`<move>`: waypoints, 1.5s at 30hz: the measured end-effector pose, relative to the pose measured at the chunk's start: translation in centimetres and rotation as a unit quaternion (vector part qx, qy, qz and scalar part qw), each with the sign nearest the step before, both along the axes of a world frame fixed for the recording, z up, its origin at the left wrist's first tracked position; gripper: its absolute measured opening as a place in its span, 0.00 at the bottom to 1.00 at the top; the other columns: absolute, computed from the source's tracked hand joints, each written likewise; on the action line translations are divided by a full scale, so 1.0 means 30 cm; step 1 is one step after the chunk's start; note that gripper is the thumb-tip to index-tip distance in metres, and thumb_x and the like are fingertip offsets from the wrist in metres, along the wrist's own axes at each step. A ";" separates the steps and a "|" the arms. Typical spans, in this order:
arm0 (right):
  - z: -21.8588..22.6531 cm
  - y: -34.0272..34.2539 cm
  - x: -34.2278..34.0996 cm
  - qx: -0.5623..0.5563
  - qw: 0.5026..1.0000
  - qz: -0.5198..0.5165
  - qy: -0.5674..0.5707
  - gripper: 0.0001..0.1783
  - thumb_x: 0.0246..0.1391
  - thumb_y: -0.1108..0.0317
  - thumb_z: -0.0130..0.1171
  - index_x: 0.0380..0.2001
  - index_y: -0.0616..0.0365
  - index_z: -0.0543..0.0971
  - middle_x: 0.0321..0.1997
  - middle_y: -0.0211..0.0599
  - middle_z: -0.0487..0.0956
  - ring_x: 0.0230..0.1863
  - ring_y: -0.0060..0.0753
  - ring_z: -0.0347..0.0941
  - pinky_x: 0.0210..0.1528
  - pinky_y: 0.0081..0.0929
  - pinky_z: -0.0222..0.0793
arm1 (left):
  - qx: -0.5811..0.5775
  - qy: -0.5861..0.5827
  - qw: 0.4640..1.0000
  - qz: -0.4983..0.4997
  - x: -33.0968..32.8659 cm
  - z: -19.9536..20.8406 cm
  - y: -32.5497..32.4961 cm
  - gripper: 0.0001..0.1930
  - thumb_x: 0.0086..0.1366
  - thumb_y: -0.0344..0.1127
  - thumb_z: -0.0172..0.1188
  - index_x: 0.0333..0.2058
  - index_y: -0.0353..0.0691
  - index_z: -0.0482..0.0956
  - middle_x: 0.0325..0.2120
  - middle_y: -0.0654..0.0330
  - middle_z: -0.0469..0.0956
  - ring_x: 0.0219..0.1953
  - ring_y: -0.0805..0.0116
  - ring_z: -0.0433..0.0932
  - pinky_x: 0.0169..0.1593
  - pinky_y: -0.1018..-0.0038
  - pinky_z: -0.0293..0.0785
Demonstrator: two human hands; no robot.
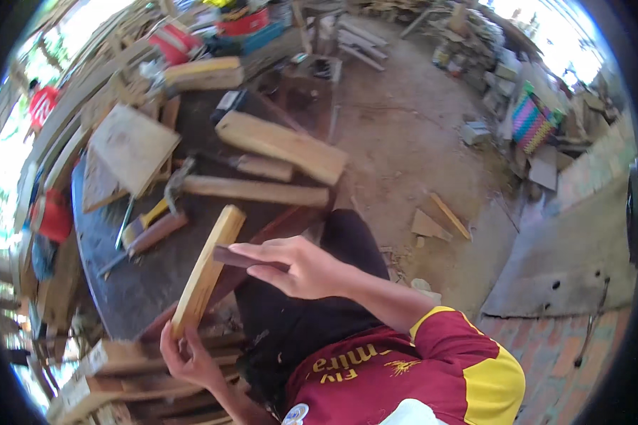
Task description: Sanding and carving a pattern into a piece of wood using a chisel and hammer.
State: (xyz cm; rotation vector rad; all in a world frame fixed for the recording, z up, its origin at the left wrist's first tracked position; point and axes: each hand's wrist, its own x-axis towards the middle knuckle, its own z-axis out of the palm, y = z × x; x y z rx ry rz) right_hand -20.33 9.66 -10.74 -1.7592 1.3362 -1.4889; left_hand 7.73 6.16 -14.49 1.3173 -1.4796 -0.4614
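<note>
My left hand (188,358) grips the near end of a pale wooden strip (207,273), which slants up and away over the edge of a dark worktable (99,234). In my right hand (301,268), pinched between thumb and fingers, is a dark brown flat piece of folded sandpaper (237,258). Its tip lies against the upper part of the strip. Beyond the strip, a claw hammer (255,190) with a wooden handle rests on the table. A wooden-handled chisel (156,234) lies to its left.
A thick wooden block (283,145) and a square board (133,145) lie on the table. Stacked timber (127,386) stands below it at the near left. Wood scraps (432,225) are on the dirt floor (397,149) to the right, with a woven bag (535,120) farther off.
</note>
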 end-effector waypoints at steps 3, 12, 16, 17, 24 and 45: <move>0.064 -0.015 -0.017 0.002 0.999 -0.006 0.045 0.26 0.63 0.70 0.60 0.65 0.54 0.73 0.35 0.51 0.81 0.36 0.54 0.79 0.40 0.40 0.74 | -0.009 0.058 0.998 -0.016 -0.031 0.005 0.002 0.20 0.63 0.24 0.67 0.54 0.32 0.78 0.47 0.57 0.80 0.46 0.67 0.80 0.44 0.74 0.79; 0.032 -0.111 0.043 0.052 0.977 -0.134 0.159 0.27 0.64 0.68 0.57 0.66 0.55 0.70 0.24 0.52 0.76 0.22 0.54 0.75 0.28 0.47 0.72 | -0.004 0.017 0.997 -0.076 -0.044 0.003 0.013 0.13 0.66 0.28 0.66 0.47 0.28 0.80 0.38 0.56 0.82 0.37 0.69 0.79 0.41 0.75 0.77; 0.028 -0.083 0.091 0.024 0.979 0.003 0.200 0.26 0.65 0.67 0.54 0.65 0.59 0.70 0.25 0.54 0.77 0.25 0.54 0.77 0.28 0.46 0.74 | 0.000 -0.009 0.997 -0.073 -0.022 -0.002 0.006 0.15 0.66 0.31 0.67 0.48 0.28 0.80 0.39 0.55 0.83 0.40 0.66 0.80 0.44 0.72 0.77; 0.036 -0.092 0.068 0.031 0.973 -0.020 0.228 0.25 0.65 0.67 0.54 0.64 0.59 0.70 0.25 0.54 0.77 0.25 0.55 0.77 0.28 0.46 0.74 | 0.008 -0.017 0.997 -0.078 -0.011 0.000 0.010 0.17 0.66 0.33 0.67 0.49 0.28 0.80 0.40 0.55 0.84 0.42 0.65 0.80 0.45 0.70 0.77; 0.058 -0.077 0.061 0.013 0.988 -0.007 0.154 0.22 0.62 0.71 0.56 0.59 0.61 0.75 0.24 0.54 0.76 0.27 0.55 0.77 0.31 0.46 0.71 | -0.055 -0.066 0.995 -0.055 -0.072 0.046 0.007 0.13 0.62 0.30 0.71 0.44 0.31 0.83 0.33 0.57 0.86 0.30 0.75 0.80 0.31 0.79 0.74; 0.082 -0.074 0.099 0.055 0.990 -0.046 0.123 0.21 0.61 0.75 0.60 0.58 0.62 0.78 0.31 0.56 0.81 0.29 0.49 0.79 0.36 0.35 0.74 | 0.013 0.032 0.995 -0.090 -0.080 0.044 0.032 0.13 0.60 0.23 0.70 0.44 0.34 0.85 0.31 0.61 0.86 0.23 0.83 0.71 0.26 0.84 0.65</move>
